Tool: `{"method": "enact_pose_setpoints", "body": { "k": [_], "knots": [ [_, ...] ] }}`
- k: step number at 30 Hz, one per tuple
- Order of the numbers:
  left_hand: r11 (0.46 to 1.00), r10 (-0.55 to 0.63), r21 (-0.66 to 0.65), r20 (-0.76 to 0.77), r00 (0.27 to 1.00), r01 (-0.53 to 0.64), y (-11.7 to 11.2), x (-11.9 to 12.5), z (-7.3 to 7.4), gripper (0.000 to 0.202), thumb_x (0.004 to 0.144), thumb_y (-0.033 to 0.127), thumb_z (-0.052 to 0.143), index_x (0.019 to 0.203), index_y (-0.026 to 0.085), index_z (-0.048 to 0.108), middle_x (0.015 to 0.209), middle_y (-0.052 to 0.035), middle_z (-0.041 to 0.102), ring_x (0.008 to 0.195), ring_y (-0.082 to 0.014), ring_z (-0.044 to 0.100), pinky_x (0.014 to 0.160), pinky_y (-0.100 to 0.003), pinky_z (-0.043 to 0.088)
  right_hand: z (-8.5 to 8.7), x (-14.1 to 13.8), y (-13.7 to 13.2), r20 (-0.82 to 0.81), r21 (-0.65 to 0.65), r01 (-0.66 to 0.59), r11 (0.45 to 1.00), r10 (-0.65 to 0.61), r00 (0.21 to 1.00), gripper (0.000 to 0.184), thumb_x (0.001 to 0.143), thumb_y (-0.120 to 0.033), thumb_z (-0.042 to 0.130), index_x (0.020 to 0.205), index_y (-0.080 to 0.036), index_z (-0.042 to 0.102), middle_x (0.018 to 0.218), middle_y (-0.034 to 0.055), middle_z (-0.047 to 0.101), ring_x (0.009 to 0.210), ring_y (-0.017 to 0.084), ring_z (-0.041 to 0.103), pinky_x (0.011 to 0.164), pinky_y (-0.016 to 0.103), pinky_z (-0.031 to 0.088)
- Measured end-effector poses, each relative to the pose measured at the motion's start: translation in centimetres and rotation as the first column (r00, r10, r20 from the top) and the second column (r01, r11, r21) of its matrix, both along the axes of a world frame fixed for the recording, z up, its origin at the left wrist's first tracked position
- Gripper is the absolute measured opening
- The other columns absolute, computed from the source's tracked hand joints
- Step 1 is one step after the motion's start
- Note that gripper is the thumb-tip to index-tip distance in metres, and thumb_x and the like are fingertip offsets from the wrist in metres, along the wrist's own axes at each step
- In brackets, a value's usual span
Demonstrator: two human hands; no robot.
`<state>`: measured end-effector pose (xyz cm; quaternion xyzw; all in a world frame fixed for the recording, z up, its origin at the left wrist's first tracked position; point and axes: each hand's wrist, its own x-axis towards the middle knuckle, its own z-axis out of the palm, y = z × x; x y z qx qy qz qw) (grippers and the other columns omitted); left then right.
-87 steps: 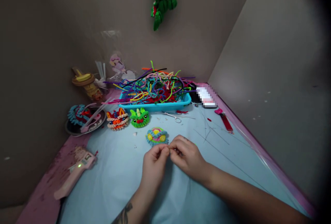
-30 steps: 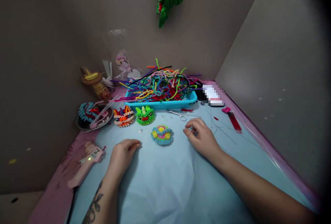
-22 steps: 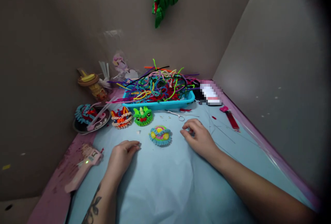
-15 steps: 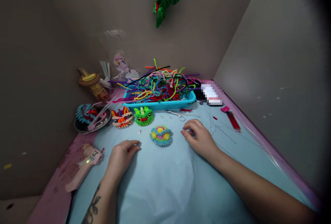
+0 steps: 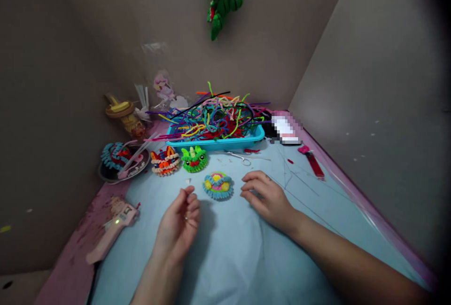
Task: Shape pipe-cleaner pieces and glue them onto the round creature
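Note:
My left hand (image 5: pixel 181 222) is turned palm up over the blue sheet, thumb against the curled fingers. A small pale spot shows at the fingers; I cannot make out what it is. My right hand (image 5: pixel 269 197) rests open, its fingers loosely bent and apart, holding nothing. Between the hands lies a fuzzy pipe-cleaner piece (image 5: pixel 217 186) in blue, yellow, pink and green; neither hand touches it. Behind it to the left sit a green pipe-cleaner animal head (image 5: pixel 194 159) with eyes and a horn, and an orange, peach and blue one (image 5: pixel 165 161).
A blue tray (image 5: pixel 218 144) heaped with pipe cleaners stands at the back. Scissors (image 5: pixel 243 159) lie before it. At left are a pink glue gun (image 5: pixel 112 234) with a lit light and a dark bowl (image 5: pixel 105 175). A phone (image 5: pixel 287 129) and loose thin wires (image 5: pixel 299 183) are at right.
My left hand has turned from palm down to palm up and moved slightly right. My right hand has shifted a little left, toward the blue and yellow piece, which stays put.

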<state>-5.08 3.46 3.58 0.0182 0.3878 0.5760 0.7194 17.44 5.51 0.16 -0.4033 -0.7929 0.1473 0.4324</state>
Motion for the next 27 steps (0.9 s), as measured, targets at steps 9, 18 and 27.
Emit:
{"method": "enact_pose_setpoints", "body": {
  "k": [9, 18, 27],
  "knots": [
    [0.986, -0.160, -0.001, 0.253, 0.954, 0.166, -0.5, 4.8, -1.2, 0.030, 0.093, 0.027, 0.038, 0.103, 0.009, 0.060, 0.105, -0.0139, 0.066, 0.106, -0.0212, 0.061, 0.088, -0.031, 0.051, 1.4, -1.3, -2.1, -0.039, 0.089, -0.124, 0.988, 0.128, 0.991, 0.016, 0.081, -0.012, 0.055, 0.094, -0.021, 0.060, 0.085, 0.0049, 0.057, 0.078, 0.016, 0.055, 0.071, 0.032, 0.050],
    [0.964, -0.266, 0.075, 0.231, 0.936, 0.255, -1.1, 5.1, -2.1, 0.037, 0.094, 0.031, 0.033, 0.107, 0.010, 0.060, 0.111, -0.0142, 0.064, 0.109, -0.0188, 0.059, 0.095, -0.029, 0.045, 1.5, -2.1, -2.3, 0.029, 0.015, -0.166, 0.986, 0.165, 0.986, 0.017, 0.082, -0.012, 0.054, 0.093, -0.021, 0.063, 0.090, 0.0055, 0.058, 0.086, 0.018, 0.054, 0.077, 0.034, 0.049],
    [0.959, -0.281, 0.117, 0.259, 0.924, 0.259, -1.3, 5.2, -2.2, 0.036, 0.093, 0.031, 0.037, 0.109, 0.008, 0.060, 0.106, -0.0143, 0.065, 0.100, -0.0166, 0.061, 0.088, -0.025, 0.047, 1.8, -2.5, -2.5, 0.031, -0.063, -0.218, 0.974, 0.220, 0.975, 0.015, 0.081, -0.011, 0.049, 0.088, -0.021, 0.058, 0.089, 0.0056, 0.060, 0.087, 0.019, 0.055, 0.079, 0.038, 0.047]
  ]
}}
